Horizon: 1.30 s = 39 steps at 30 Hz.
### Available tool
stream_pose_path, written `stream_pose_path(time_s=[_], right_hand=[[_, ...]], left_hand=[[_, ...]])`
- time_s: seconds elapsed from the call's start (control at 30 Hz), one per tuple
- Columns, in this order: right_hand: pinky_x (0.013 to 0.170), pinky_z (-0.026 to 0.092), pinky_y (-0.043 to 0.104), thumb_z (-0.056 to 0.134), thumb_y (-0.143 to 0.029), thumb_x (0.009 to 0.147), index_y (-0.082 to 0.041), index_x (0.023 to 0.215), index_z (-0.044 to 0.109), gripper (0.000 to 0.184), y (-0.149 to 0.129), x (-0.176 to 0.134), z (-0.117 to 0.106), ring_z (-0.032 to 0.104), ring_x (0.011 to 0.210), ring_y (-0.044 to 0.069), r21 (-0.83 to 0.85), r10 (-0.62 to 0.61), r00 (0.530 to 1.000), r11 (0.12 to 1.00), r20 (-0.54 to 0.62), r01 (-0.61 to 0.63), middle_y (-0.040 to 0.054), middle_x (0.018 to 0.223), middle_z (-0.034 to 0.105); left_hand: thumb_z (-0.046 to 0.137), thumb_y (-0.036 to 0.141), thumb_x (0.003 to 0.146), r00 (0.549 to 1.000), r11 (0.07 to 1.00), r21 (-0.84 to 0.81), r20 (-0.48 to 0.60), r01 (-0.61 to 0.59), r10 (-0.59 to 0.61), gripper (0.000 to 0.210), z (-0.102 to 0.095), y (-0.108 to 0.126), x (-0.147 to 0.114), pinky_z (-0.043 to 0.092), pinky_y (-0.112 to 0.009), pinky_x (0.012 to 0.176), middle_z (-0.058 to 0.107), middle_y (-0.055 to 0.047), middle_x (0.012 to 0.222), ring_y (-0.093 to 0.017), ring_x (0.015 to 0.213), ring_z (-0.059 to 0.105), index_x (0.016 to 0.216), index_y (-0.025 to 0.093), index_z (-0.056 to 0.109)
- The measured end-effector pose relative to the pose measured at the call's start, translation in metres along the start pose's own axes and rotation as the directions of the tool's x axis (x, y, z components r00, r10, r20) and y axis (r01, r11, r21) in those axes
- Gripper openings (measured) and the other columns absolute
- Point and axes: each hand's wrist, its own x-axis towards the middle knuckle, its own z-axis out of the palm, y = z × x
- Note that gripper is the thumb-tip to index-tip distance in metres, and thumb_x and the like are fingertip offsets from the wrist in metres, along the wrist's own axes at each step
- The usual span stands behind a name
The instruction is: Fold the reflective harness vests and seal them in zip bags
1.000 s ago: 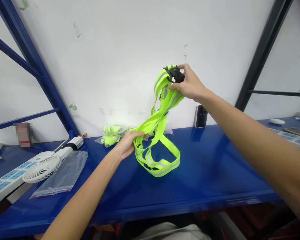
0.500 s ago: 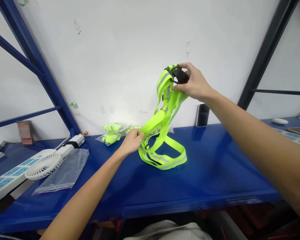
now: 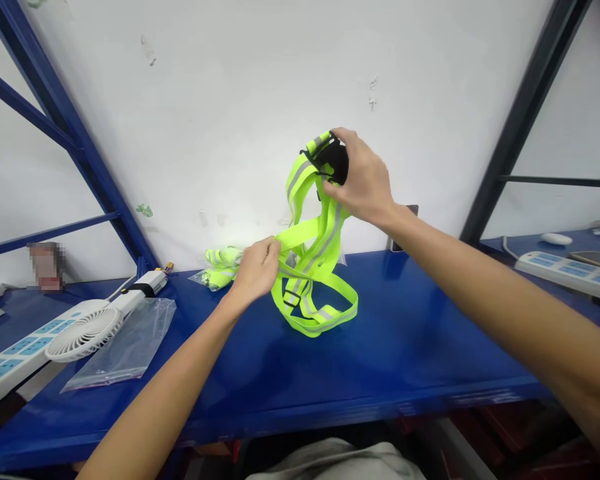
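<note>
A fluorescent yellow-green reflective harness (image 3: 325, 243) with grey stripes hangs in loops between my hands, its lowest loop at the blue tabletop. My right hand (image 3: 364, 179) grips its upper end, thumb and fingers around a black part (image 3: 336, 163) where several straps meet. Lower and to the left, my left hand (image 3: 259, 267) pinches one of the straps between thumb and fingers. A black slide buckle (image 3: 293, 299) shows on the low loop. Behind my left hand lie bagged yellow-green straps (image 3: 221, 270), partly hidden.
On the left of the blue table (image 3: 405, 347) are a white power strip (image 3: 30, 347), a small white fan (image 3: 85, 333) and a clear zip bag (image 3: 125, 347). Another power strip (image 3: 570, 270) lies at the right. A dark device (image 3: 411, 211) leans on the wall, mostly behind my right arm.
My right hand has moved left with the harness's upper end, now covering most of the dark device. The strap in my left hand is drawn out sideways, and the low loop has shifted left.
</note>
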Motion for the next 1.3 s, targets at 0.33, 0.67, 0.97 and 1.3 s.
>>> stream_pose_path(time_s=[0.33, 0.67, 0.97, 1.3], right_hand=[[0.078, 0.048, 0.048, 0.073, -0.047, 0.072, -0.028, 0.128, 0.041, 0.068, -0.002, -0.013, 0.02, 0.062, 0.1, 0.038, 0.134, 0.162, 0.987, 0.978, 0.011, -0.162, 0.0096, 0.103, 0.064], [0.074, 0.049, 0.044, 0.075, -0.042, 0.068, -0.024, 0.114, 0.048, 0.056, -0.014, -0.012, 0.014, 0.062, 0.085, 0.028, 0.181, 0.278, 0.931, 0.929, 0.236, -0.324, 0.0084, 0.098, 0.065], [0.068, 0.049, 0.041, 0.075, -0.042, 0.07, -0.025, 0.113, 0.046, 0.055, -0.008, -0.03, 0.013, 0.06, 0.08, 0.025, 0.24, 0.235, 0.89, 0.908, 0.39, -0.345, 0.0049, 0.096, 0.064], [0.095, 0.051, 0.044, 0.078, -0.034, 0.07, -0.026, 0.11, 0.043, 0.054, 0.017, -0.056, 0.032, 0.06, 0.113, 0.026, 0.551, 0.371, 0.831, 0.625, 0.414, -0.553, 0.0048, 0.119, 0.061]], left_hand=[[0.048, 0.047, 0.088, 0.819, 0.407, -0.716, 0.543, 0.566, -0.185, 0.042, -0.014, 0.039, -0.024, 0.052, -0.033, 0.068, 0.07, -0.011, 0.076, -0.02, 0.062, 0.064, 0.096, 0.011, 0.069], [0.041, 0.055, 0.096, 0.72, 0.415, -0.619, 0.678, 0.667, -0.148, 0.056, 0.008, 0.021, -0.02, 0.042, -0.026, 0.048, 0.05, -0.004, 0.045, -0.015, 0.043, 0.051, 0.069, 0.013, 0.067], [0.063, 0.03, 0.081, 0.897, 0.293, -0.848, 0.41, 0.442, -0.165, 0.018, -0.002, 0.016, -0.014, 0.057, -0.031, 0.081, 0.069, -0.008, 0.086, -0.021, 0.089, 0.068, 0.082, 0.013, 0.069], [0.069, 0.033, 0.084, 0.931, 0.299, -0.883, 0.326, 0.362, -0.164, 0.017, -0.014, 0.011, -0.012, 0.056, -0.05, 0.1, 0.068, -0.011, 0.117, -0.032, 0.118, 0.066, 0.08, 0.018, 0.062]])
